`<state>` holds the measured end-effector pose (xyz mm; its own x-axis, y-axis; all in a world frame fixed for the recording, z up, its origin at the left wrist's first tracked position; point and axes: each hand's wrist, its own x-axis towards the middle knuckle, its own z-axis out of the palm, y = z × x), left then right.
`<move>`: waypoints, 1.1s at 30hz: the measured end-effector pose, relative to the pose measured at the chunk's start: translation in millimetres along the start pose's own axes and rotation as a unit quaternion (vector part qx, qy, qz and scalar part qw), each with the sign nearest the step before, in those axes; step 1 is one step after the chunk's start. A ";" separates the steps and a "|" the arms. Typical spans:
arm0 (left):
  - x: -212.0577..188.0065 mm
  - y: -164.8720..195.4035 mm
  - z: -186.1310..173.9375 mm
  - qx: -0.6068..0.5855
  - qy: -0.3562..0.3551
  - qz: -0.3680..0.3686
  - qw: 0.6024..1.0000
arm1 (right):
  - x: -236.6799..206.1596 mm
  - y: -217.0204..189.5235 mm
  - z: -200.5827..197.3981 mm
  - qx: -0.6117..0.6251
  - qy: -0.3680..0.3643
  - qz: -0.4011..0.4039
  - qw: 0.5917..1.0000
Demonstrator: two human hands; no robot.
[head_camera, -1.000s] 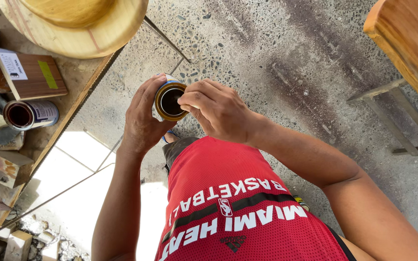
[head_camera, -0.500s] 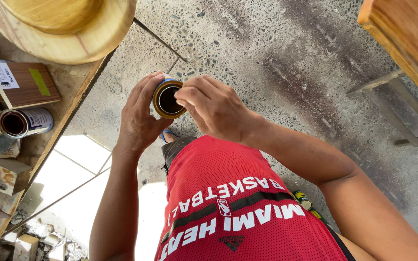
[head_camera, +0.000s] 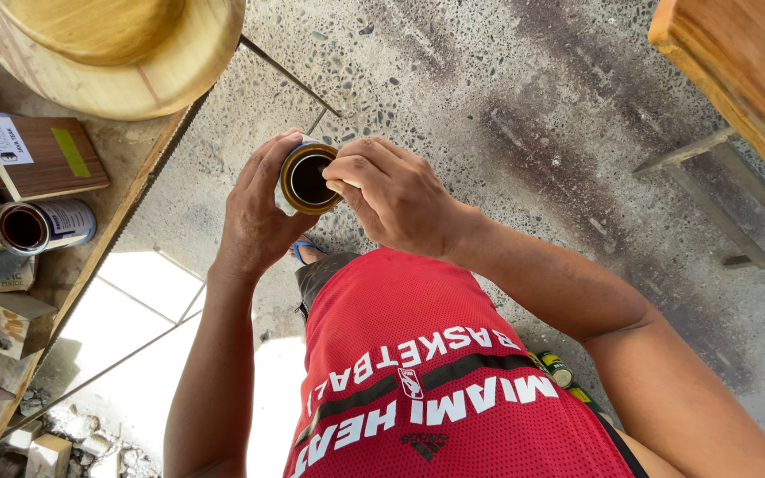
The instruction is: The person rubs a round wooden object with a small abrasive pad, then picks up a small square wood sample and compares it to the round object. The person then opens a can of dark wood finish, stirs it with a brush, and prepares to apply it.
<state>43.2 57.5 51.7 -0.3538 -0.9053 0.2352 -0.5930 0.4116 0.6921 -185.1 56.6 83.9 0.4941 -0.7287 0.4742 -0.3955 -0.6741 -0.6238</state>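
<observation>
Since the earlier frame the small open can [head_camera: 308, 179] has shifted slightly nearer the red shirt [head_camera: 418, 354]. The left hand [head_camera: 254, 212] grips its side; the right hand [head_camera: 396, 195] pinches its rim. It is held above the concrete floor [head_camera: 506, 106], beside the workbench [head_camera: 126, 212].

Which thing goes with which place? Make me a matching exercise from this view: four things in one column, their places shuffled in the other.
Things
1. small can
2. round wooden piece
3. open tin
4. dark sample board

Places
A. on its side on the workbench, mouth toward the camera
B. gripped by the left hand, right hand at its rim
C. flat on the bench, just above the tin lying on its side
D. top left corner, overhanging the bench edge

Pairs: 1-B, 2-D, 3-A, 4-C
</observation>
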 end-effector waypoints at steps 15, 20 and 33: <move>2.8 2.7 3.1 0.016 -0.009 0.022 1.000 | -6.6 4.1 6.2 -0.049 -0.026 -0.015 0.998; 4.7 1.6 -4.4 0.046 -0.012 0.037 0.998 | -4.4 1.6 6.9 0.002 0.012 0.010 1.000; 14.7 -0.1 4.6 0.009 -0.009 0.040 0.999 | -6.9 2.2 -1.2 -0.013 0.048 0.036 0.998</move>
<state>34.7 44.6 51.9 -0.4132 -0.8678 0.2762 -0.5761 0.4839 0.6587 -190.3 60.1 80.0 0.3877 -0.7824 0.4874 -0.4483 -0.6220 -0.6419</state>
